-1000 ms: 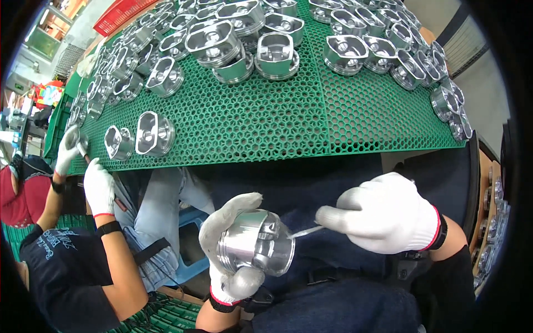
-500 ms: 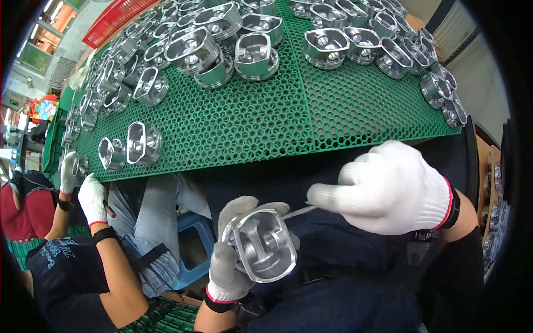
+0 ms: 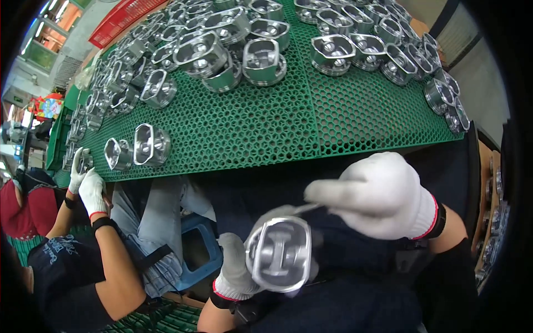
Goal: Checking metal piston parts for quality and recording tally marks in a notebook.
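Observation:
A silvery metal piston (image 3: 282,254) sits in my white-gloved left hand (image 3: 235,267), its open hollow side facing up at me. The fingers of that hand wrap round it, partly hidden behind it. My right hand (image 3: 383,194), gloved too, is closed with the index finger stretched toward the piston. From under that finger a thin metal tool (image 3: 307,209) reaches to the piston's upper edge. Its handle is hidden inside the fist and motion smears the tip, so its exact kind cannot be made out.
A green honeycomb-mat table (image 3: 239,127) lies beyond my hands, with many pistons (image 3: 333,53) crowded toward its far side, some stacked. A co-worker's gloved hands (image 3: 91,191) work at the left, beside a blue stool (image 3: 200,250). A red crate (image 3: 119,22) stands far left; racked pistons (image 3: 494,216) are at right.
The piston has shifted right in my left hand and turned more upright. My right hand has dipped slightly, tool still at the piston's edge. The co-worker's hands have come closer together.

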### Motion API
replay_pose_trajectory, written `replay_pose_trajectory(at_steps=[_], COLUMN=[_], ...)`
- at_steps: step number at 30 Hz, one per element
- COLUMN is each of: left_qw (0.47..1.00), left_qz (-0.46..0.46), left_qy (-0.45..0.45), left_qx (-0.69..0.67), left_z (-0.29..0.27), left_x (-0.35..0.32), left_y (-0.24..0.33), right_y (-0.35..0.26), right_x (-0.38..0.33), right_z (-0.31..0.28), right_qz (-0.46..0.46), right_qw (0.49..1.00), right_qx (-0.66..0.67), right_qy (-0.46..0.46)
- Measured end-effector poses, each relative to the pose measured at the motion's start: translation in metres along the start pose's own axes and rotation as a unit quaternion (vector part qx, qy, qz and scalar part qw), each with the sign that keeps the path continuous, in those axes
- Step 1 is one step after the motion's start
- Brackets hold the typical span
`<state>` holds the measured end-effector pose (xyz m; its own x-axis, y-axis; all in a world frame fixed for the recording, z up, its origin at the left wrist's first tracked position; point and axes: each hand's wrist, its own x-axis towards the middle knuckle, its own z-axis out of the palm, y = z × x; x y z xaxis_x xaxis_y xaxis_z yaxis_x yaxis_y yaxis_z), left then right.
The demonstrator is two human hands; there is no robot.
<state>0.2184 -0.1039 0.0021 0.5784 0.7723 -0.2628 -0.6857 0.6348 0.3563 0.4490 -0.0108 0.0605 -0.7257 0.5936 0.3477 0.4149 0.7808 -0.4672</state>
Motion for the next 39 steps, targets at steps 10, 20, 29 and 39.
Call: replay_pose_trajectory(at_steps=[10, 20, 29, 39], left_qw=[0.506, 0.323, 0.974, 0.977], left_qz=[0.392, 0.449, 0.127, 0.204], left_qy=[0.206, 0.255, -0.046, 0.056], left_qx=[0.74, 0.793, -0.181, -0.003], left_z=[0.003, 0.009, 0.005, 0.013], left_x=[-0.004, -0.009, -0.001, 0.005], left_y=[0.023, 0.019, 0.027, 0.019], right_y=[-0.005, -0.003, -0.007, -0.014], right_x=[-0.04, -0.049, -0.051, -0.034], right_z=[0.029, 0.036, 0.038, 0.039], right_qz=[0.453, 0.481, 0.488, 0.462], right_qw=[0.761, 0.733, 0.724, 0.742], right_qx=[0.457, 0.467, 0.469, 0.47], right_qy=[0.083, 0.113, 0.129, 0.122])
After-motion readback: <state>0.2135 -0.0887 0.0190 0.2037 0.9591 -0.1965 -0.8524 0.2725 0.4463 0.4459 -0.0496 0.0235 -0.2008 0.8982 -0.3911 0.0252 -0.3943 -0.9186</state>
